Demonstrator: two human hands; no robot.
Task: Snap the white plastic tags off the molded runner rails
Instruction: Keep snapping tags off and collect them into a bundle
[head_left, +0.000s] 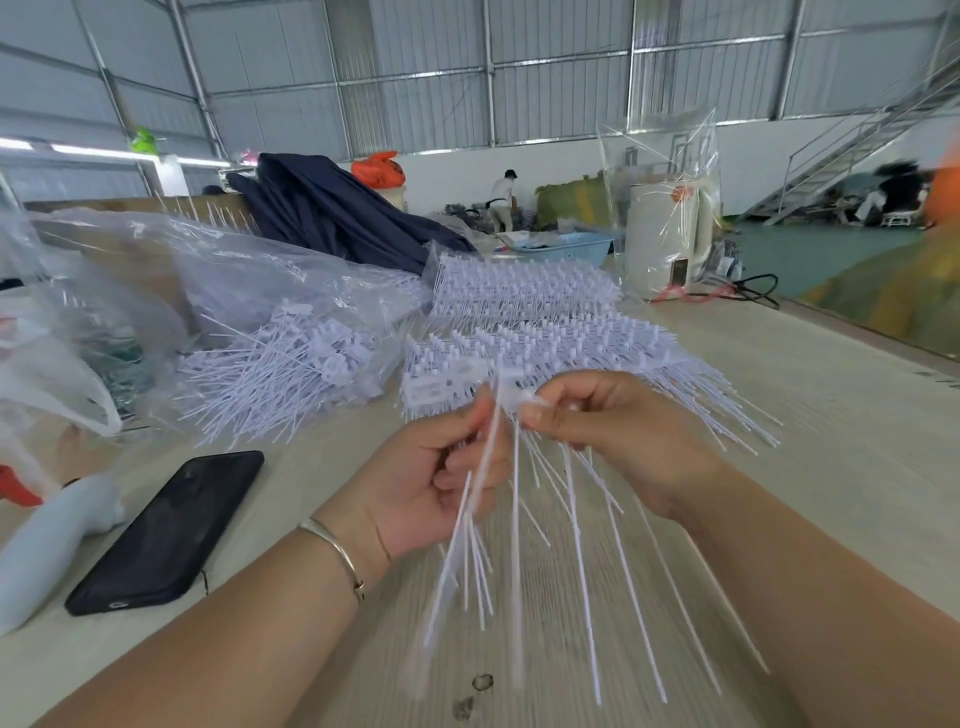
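Left hand (441, 480): fingers curled around a bundle of white tags (470, 551), heads up near the fingertips, thin tails fanning down toward the camera. Right hand (608, 421): thumb and fingers pinching the head of a tag at the top of the same bundle, just beside the left fingertips. Both hands are raised above the surface (779, 415); motion blur obscures the exact contact at the pinch. A thin bangle (337, 553) sits on the left wrist.

Rails (545, 338): stacked rows with tags attached lie on the surface directly behind the hands; a second stack (524, 288) lies farther back. Loose tags (280, 374) form a heap to the left, at the mouth of a clear plastic bag (208, 260).

Other items: black phone (166, 532) flat on the surface at lower left, a pale blue object (47, 540) beside it. Dark blue cloth (332, 213) is piled behind the bag. A white kettle (667, 236) wrapped in clear film stands at the right rear, a light blue basket (566, 248) to its left. A person (503, 200) stands well back near the wall.
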